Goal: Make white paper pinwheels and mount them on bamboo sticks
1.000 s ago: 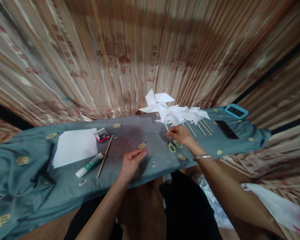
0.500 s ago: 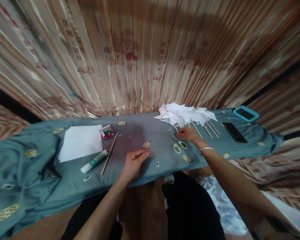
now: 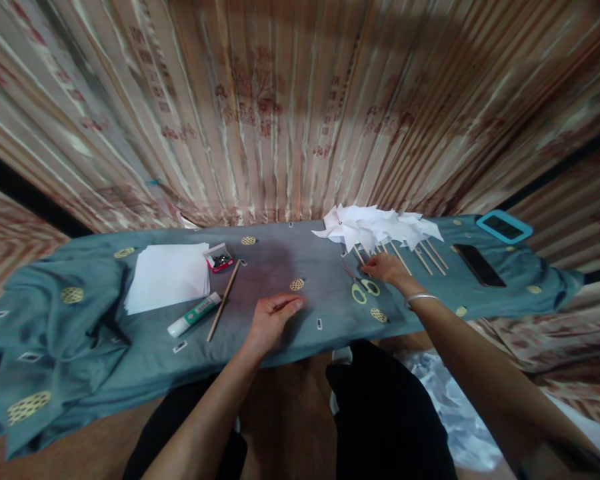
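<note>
Right hand [image 3: 387, 268] pinches a stick at the pinwheels [image 3: 380, 228], two o'clock on the surface [image 3: 280, 263], aligning the row; left hand [image 3: 273, 319] rests loosely curled, grip empty, bracing.

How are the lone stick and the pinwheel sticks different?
The lone stick lies bare beside the glue tube, far from either hand; the pinwheel sticks carry white paper wheels and lie bunched by the right hand. The lone stick looks longer. Both are thin and wooden, lying flat on the cloth.
</note>
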A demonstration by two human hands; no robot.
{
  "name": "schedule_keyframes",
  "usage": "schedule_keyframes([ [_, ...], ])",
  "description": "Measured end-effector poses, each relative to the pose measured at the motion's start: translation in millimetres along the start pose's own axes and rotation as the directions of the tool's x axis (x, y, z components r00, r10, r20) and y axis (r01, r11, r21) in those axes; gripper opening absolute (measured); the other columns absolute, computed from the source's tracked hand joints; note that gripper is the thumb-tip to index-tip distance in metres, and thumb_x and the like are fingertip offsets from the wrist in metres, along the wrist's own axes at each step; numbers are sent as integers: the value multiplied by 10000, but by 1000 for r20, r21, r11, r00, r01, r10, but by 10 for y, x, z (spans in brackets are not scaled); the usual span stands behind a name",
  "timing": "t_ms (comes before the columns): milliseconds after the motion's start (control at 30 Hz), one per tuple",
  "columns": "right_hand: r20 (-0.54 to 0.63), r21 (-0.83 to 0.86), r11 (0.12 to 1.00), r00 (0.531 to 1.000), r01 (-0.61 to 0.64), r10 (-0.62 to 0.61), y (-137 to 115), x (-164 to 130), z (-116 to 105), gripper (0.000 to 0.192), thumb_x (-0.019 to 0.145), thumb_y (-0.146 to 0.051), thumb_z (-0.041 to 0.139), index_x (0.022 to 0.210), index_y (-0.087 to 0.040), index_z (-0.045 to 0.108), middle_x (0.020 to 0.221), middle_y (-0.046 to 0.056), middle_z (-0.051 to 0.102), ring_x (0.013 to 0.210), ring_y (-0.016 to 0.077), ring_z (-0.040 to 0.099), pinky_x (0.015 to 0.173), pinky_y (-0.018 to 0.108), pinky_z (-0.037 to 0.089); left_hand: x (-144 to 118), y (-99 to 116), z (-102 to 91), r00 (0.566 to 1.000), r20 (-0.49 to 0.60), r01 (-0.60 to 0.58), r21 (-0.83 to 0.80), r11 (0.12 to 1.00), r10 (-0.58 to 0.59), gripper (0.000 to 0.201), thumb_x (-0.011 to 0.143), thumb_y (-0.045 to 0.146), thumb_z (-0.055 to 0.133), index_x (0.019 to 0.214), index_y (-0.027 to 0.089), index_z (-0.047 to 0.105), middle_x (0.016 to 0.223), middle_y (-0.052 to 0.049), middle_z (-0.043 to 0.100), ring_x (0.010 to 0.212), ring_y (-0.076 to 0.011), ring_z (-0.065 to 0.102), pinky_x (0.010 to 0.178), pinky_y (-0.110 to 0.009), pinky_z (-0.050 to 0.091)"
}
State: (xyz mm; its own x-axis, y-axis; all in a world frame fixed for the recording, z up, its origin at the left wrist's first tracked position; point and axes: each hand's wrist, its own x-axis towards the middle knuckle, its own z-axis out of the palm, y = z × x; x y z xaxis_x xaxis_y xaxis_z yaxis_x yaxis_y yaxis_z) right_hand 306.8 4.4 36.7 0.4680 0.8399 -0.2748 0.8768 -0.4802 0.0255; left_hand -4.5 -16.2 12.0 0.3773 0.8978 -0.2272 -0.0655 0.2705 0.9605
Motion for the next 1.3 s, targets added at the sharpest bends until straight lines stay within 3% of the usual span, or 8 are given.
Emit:
schedule_keyframes([
  [200, -91, -58, 998, 996, -12, 7, -21, -175, -64, 307, 903, -338, 553, 1005, -123, 747, 1050, 216, 728, 987, 335, 692, 816, 430, 516, -47, -4, -96, 999, -28, -22, -3, 1000, 22, 215, 587, 382, 738, 689, 193, 753, 731, -29, 743, 710, -172, 646, 745, -288, 504],
  [333, -304, -24, 995, 948, 96, -99, -267, -349, -43, 324, 928, -295, 481, 1030, -113, 730, 944, 232, 739, 903, 342, 708, 776, 439, 511, -78, -17, -168, 998, -33, -57, 84, 995, 60, 233, 642, 410, 696, 657, 180, 734, 689, -32, 721, 694, -176, 633, 703, -281, 492],
  [533, -225, 232, 821, 850, 522, -477, -1214, -618, 236, 216, 896, -238, 528, 946, -215, 737, 943, 59, 775, 872, 215, 707, 774, 288, 483, -119, 0, -200, 985, -35, -162, 138, 977, 168, 323, 732, 453, 624, 588, 169, 680, 627, -29, 683, 657, -168, 610, 685, -272, 471],
  [733, -222, 393, 649, 752, 651, -621, -2103, -703, 461, 187, 900, -239, 541, 970, -226, 714, 952, 9, 765, 875, 161, 698, 783, 252, 497, -192, 129, -367, 916, -76, -339, 382, 860, 395, 304, 845, 359, 574, 628, 174, 679, 676, -35, 660, 729, -182, 615, 729, -285, 480],
  [900, -269, 431, 665, 790, 610, -550, -2526, -739, 729, 325, 928, -473, 505, 1066, -223, 659, 961, 80, 728, 915, 263, 677, 826, 399, 526, -235, 136, -466, 794, -28, -487, 568, 664, 607, 170, 879, 257, 592, 910, 170, 736, 944, -89, 712, 939, -224, 629, 900, -374, 503],
  [1067, -393, 433, 690, 810, 580, -434, -2748, -822, 916, 549, 913, -551, 492, 1371, -253, 444, 1145, 118, 661, 1084, 305, 618, 948, 460, 468, -239, 97, -495, 747, -9, -535, 584, 610, 664, 213, 892, 227, 588, 1050, 160, 714, 1003, -93, 697, 998, -227, 619, 913, -388, 518],
  [1133, -380, 423, 701, 814, 575, -438, -2782, -815, 860, 506, 924, -477, 498, 1369, -239, 444, 1092, 112, 681, 1067, 298, 629, 924, 438, 472, -244, 94, -508, 742, -17, -537, 583, 610, 670, 207, 891, 220, 592, 1047, 160, 715, 995, -88, 694, 987, -220, 618, 905, -380, 522],
  [1300, -167, 350, 804, 876, 481, -452, -2673, -678, 520, 403, 884, -325, 586, 1245, -149, 553, 894, 122, 726, 906, 285, 688, 806, 383, 496, -256, 87, -569, 702, -46, -550, 599, 582, 711, 196, 885, 221, 601, 1023, 146, 718, 968, -94, 694, 964, -223, 608, 875, -381, 526],
])
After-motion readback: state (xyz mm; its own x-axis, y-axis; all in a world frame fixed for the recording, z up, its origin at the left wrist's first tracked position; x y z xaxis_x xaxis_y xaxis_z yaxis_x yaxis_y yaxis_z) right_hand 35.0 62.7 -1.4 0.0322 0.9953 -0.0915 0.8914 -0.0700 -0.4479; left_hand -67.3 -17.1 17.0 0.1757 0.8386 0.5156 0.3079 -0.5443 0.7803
